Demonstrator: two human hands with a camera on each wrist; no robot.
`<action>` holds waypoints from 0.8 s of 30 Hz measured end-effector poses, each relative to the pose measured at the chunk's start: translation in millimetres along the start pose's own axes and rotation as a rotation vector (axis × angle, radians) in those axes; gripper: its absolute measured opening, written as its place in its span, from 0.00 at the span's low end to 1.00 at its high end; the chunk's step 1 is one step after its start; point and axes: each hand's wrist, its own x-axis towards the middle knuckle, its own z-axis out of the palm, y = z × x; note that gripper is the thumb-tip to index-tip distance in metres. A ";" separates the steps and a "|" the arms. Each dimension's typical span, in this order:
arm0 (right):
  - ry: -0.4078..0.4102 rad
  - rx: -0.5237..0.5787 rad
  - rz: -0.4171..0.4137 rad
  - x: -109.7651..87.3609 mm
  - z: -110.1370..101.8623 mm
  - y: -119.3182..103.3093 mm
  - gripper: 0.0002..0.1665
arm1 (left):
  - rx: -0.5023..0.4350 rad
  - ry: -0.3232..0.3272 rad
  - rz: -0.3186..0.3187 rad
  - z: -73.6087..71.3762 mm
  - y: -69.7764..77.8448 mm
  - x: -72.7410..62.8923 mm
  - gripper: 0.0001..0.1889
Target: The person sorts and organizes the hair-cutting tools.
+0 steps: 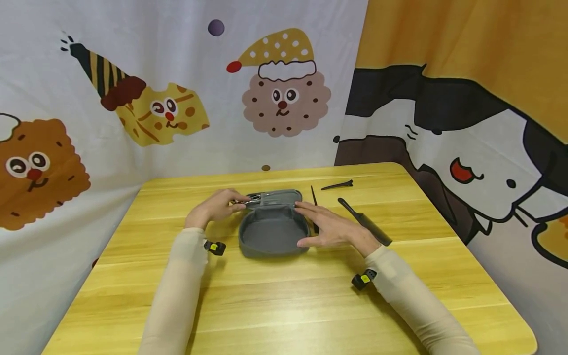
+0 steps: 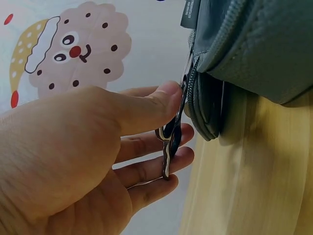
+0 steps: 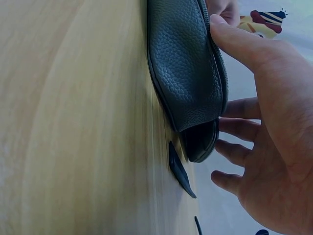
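Observation:
A grey zip case (image 1: 266, 252) stands on the table with its lid (image 1: 284, 196) folded open toward the back. Between the thumb and fingers of my left hand (image 1: 217, 206) are the handles of a pair of metal scissors (image 2: 167, 142). Their far part lies along the inside of the lid, partly hidden at the lid's zipped edge in the left wrist view. My right hand (image 1: 330, 228) is at the case's right side, fingers spread and fairly straight. Its thumb is by the front part of the rim, and its other fingertips are near the lid hinge.
Right of the case lie a black comb (image 1: 374, 230) with a handle and a black hair clip (image 1: 338, 185). A second slim black clip (image 1: 313, 195) is partly covered by my right hand. Behind the wooden table (image 1: 275, 305) hangs a cartoon-print curtain (image 1: 177, 44).

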 end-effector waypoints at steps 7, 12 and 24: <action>-0.005 0.013 0.005 -0.7 -1.0 -0.8 0.64 | 0.000 -0.015 -0.001 0.8 1.2 3.5 0.22; -0.006 0.018 0.008 -1.4 -1.0 -0.9 0.64 | 0.002 -0.022 0.005 3.3 3.1 9.4 0.22; -0.007 0.013 0.000 0.2 0.6 0.2 0.64 | 0.017 0.000 0.028 11.8 10.5 20.7 0.23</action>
